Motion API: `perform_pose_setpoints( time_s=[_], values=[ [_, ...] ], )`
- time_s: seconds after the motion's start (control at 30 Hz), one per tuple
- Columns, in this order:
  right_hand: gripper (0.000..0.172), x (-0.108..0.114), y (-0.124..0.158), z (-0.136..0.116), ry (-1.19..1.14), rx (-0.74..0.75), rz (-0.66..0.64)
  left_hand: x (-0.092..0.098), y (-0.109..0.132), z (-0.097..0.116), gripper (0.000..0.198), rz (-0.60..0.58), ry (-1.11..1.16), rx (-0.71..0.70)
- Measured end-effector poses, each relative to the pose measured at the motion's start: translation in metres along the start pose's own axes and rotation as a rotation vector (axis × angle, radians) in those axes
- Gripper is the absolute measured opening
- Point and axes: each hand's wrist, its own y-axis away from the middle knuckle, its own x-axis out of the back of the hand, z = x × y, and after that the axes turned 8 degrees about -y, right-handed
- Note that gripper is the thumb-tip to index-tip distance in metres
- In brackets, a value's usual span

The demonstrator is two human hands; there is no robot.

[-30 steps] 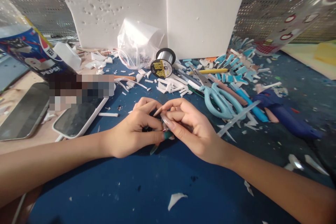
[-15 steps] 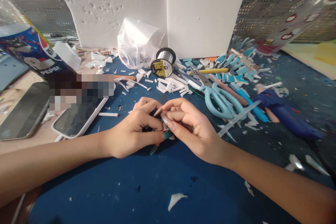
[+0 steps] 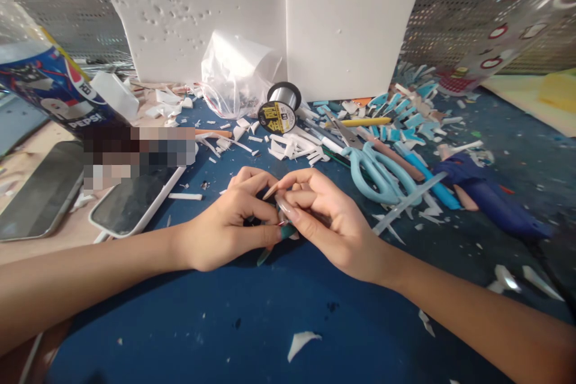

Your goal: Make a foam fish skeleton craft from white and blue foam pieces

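Observation:
My left hand (image 3: pixel 236 219) and my right hand (image 3: pixel 335 222) meet over the blue mat (image 3: pixel 216 318), fingers bent and closed together. Between the fingertips is something small and mostly hidden; its kind cannot be made out. A thin greenish, translucent strip (image 3: pixel 264 256) pokes out below the left fingers. A green patch shows at the tip of the left thumb, touching the right thumb's side. Beyond my hands stands a spool of clear line (image 3: pixel 284 99). Light-blue-handled scissors (image 3: pixel 382 177) lie to the right of my right hand.
A blue glue gun (image 3: pixel 490 198) with a clear stick lies at right. White foam boards (image 3: pixel 346 24) stand behind a plastic bag (image 3: pixel 238 78). Two phones (image 3: pixel 45 192) and a Pepsi cup (image 3: pixel 67 93) are at left. White and blue scraps (image 3: pixel 297 144) litter the mat.

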Motion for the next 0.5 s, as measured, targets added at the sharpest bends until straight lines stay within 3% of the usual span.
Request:
perform_pose_setpoints(
  time_s=[0.5],
  values=[
    [0.013,-0.0023,0.0011,0.0012,-0.028,-0.003,-0.012,-0.0012,0.0007,-0.0001,0.03,0.002,0.007,-0.001]
  ],
)
